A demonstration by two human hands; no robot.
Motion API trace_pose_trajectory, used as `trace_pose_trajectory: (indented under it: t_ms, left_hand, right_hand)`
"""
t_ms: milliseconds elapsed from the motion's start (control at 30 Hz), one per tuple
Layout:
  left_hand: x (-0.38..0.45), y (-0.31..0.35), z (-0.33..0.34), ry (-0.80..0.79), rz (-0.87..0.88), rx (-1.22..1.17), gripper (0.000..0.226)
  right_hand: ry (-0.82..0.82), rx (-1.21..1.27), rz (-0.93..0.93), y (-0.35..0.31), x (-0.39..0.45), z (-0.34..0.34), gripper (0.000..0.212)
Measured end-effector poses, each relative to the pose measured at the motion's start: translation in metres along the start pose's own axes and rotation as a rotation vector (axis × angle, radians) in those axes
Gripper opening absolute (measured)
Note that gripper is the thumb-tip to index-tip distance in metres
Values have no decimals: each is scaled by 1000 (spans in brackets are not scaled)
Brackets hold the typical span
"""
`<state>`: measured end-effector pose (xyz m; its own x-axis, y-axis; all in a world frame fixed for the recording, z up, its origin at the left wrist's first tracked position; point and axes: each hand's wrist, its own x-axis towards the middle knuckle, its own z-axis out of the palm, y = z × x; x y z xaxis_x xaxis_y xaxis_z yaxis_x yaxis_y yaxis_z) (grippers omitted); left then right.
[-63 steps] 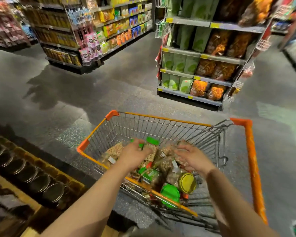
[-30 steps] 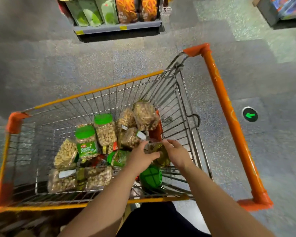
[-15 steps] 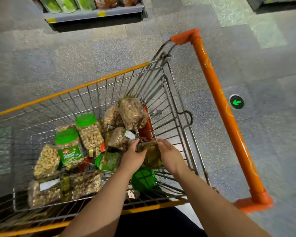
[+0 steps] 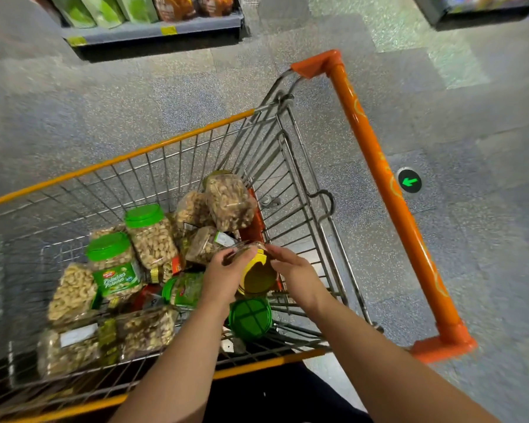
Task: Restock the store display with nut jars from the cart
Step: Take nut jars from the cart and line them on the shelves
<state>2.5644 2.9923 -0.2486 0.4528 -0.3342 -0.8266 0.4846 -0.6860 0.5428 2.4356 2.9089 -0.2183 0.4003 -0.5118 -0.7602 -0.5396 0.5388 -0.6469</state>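
A wire cart (image 4: 153, 149) with orange trim holds several clear nut jars. Both my hands are inside it around one jar with a yellow lid (image 4: 257, 274) that faces me. My left hand (image 4: 225, 274) grips its left side with curled fingers. My right hand (image 4: 297, 274) holds its right side, fingertips on top. Just below lies a jar with a green lid (image 4: 250, 317). To the left stand green-lidded pistachio jars (image 4: 115, 267), and other jars (image 4: 229, 201) are piled at the back.
The cart's orange handle (image 4: 391, 190) runs along the right. A low shelf (image 4: 153, 29) with green and orange bags stands across the grey floor at the top. A green arrow marker (image 4: 409, 180) is set in the floor to the right.
My view dropped from the aisle into the cart. Both hands moved to the yellow-lidded jar, closed on it, and it now sits slightly higher between them.
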Motion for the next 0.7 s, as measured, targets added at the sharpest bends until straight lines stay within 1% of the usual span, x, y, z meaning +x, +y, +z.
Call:
trace_pose_trajectory:
  t_ms: [67,167,300,367,400,467,533,567,633,667,700]
  left_hand:
    - [-4,0,-7,24,-17,-67,63]
    - [-19,6,-19,22,-24,-162,73]
    - [-60,24,-42,15,39,-234,54]
    - [-83,35,-56,-25,81,-238,44]
    - [-93,38,-65,-48,109,-227,45]
    - [-118,48,-82,-50,161,-205,55]
    - [-140,56,-97,-22,198,-193,53]
    - [-152,59,-104,-5,216,-196,51]
    - [-173,59,-118,43,264,-201,58]
    - [-182,58,-122,72,287,-199,63]
    - [-196,55,-128,115,316,-197,69]
  right_hand:
    - [-38,-9,-37,0,-5,2,43]
    - [-87,-40,-93,-10,-23,6,56]
    - [-109,-139,-242,-30,-55,10,61]
    - [-126,-191,-319,-40,-72,10,63]
    - [-135,-229,-363,-45,-83,11,64]
    - [-169,-290,-426,-56,-104,15,70]
    - [-202,-330,-502,-68,-122,20,76]
    - [-221,-353,-547,-74,-132,24,83]
    - [-248,-450,-632,-82,-148,32,95]
    - [-249,-512,-662,-86,-154,35,92]
    - [-269,-537,-697,-91,-162,39,85]
